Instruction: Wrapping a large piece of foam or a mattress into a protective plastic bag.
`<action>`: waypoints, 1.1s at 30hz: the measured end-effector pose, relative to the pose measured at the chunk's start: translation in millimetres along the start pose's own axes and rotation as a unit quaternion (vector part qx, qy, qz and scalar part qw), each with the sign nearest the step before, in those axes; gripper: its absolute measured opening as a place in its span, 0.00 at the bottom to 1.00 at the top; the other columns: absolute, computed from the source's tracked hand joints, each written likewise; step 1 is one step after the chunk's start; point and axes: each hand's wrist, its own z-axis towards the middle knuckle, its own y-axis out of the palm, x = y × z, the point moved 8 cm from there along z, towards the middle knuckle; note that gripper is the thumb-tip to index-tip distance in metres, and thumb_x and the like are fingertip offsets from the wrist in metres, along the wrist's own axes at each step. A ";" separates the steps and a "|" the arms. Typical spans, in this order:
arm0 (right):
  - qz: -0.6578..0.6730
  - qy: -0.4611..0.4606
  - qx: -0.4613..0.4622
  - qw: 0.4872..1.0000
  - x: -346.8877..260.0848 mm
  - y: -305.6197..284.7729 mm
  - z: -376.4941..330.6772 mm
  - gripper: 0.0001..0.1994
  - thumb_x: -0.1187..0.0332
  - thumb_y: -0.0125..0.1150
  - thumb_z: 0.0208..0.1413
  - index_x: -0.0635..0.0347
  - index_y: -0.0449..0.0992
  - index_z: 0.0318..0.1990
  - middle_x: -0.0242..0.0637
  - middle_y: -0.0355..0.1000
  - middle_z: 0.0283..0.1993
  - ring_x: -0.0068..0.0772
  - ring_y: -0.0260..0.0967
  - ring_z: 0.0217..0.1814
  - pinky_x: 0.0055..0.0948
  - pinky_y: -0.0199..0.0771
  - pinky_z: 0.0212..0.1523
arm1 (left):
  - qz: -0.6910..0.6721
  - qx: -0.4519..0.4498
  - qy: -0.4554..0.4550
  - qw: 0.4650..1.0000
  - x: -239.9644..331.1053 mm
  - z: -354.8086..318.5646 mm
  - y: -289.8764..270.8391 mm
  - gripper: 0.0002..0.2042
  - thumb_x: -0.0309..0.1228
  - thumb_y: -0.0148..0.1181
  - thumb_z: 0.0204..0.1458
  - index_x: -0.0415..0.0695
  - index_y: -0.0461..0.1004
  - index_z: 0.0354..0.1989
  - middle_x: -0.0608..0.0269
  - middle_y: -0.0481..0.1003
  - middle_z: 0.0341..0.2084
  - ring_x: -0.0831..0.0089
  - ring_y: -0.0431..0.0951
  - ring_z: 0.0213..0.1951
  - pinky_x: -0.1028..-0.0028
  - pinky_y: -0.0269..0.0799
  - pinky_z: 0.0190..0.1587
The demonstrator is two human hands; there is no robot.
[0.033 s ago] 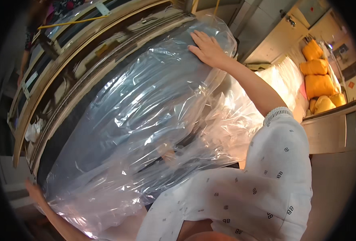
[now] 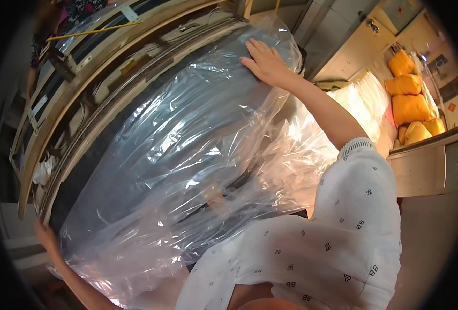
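Note:
A large sheet of clear, wrinkled plastic film [image 2: 167,139] lies over a dark, long padded surface [image 2: 86,178] in front of me. My right hand [image 2: 265,61] rests flat on the film near its far right end, fingers stretched out and apart. At the far left, my left hand [image 2: 46,236] is raised beside the near end of the long wooden rail and the film's left corner. Its fingers are dim and partly hidden, so I cannot make out whether they grip anything. Loose folds of the film hang down toward my body.
Behind the film runs a curved wooden frame [image 2: 104,72] with metal brackets and a thin yellow rod [image 2: 94,31]. Another person's patterned clothing [image 2: 84,13] shows at the upper left. Orange bundles [image 2: 411,109] are stacked at the right, beside more shiny plastic [image 2: 366,103].
My left hand has moved slightly up and to the right, closer to the rail's end. The right hand stays in place on the film.

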 end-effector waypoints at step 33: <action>0.025 -0.210 -0.078 0.974 -47.1 25.1 9.5 0.29 0.48 0.35 0.59 0.57 0.54 0.61 0.34 0.47 0.66 0.32 0.40 0.69 0.41 0.36 0.66 | -0.153 0.151 -0.043 0.976 150.9 -186.5 -160.8 0.05 0.25 0.53 0.53 0.37 0.74 0.34 0.60 0.70 0.26 0.70 0.70 0.31 0.75 0.65 0.35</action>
